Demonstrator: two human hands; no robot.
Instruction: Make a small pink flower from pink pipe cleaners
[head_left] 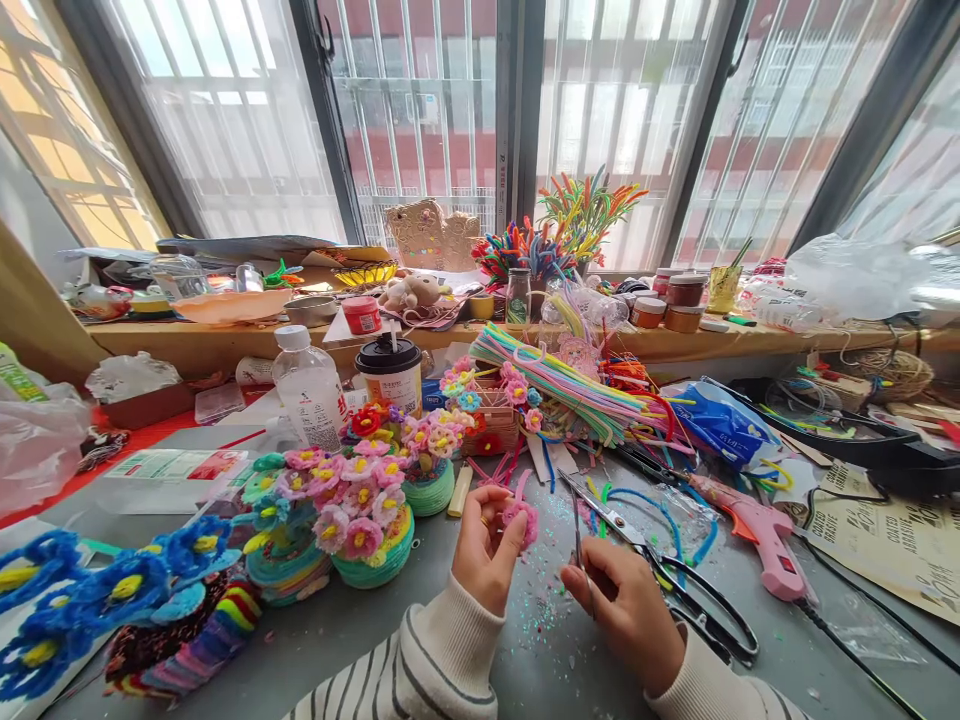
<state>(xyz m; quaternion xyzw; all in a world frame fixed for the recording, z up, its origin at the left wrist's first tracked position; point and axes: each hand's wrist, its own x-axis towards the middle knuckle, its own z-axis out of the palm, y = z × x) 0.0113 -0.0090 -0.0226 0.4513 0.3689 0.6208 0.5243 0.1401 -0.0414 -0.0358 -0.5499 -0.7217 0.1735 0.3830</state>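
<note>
Pinching a fuzzy pink piece (526, 525), the left hand (487, 555) squared up to a tool-bearing right hand (634, 605)

Fingertips did all the talking here! The left thumb and fingers were closed on that pink piece, a tight little curl with a lighter strip rising from its top, held on the side toward the right hand. Across a small gap, the right hand had its fingers curled around a slim dark tool (577, 535), upright and clear of the pink curl; what kind of tool, nobody could tell.

Between the hands, glitter and scraps (546, 600) were strewn over the grey table (315, 640). Just beyond the right hand and running past its right side lay large scissors (630, 532) with black handles. Farther right came a pink glue gun (765, 540), its cord (851, 650) trailing away, then a printed sheet (892, 560).

And what a crowd on the other flank! Left of the left hand stood a pot (379, 560) of pink flowers (364, 495); farther left, big blue flowers (124, 587) beside a rainbow-sided container (191, 640). Behind those rose a white-capped bottle (307, 395) and a black-lidded cup (390, 385). Well ahead of both hands sprawled a thick bundle of pastel pipe cleaners (570, 385), with a blue packet (716, 425) at its right.
</note>
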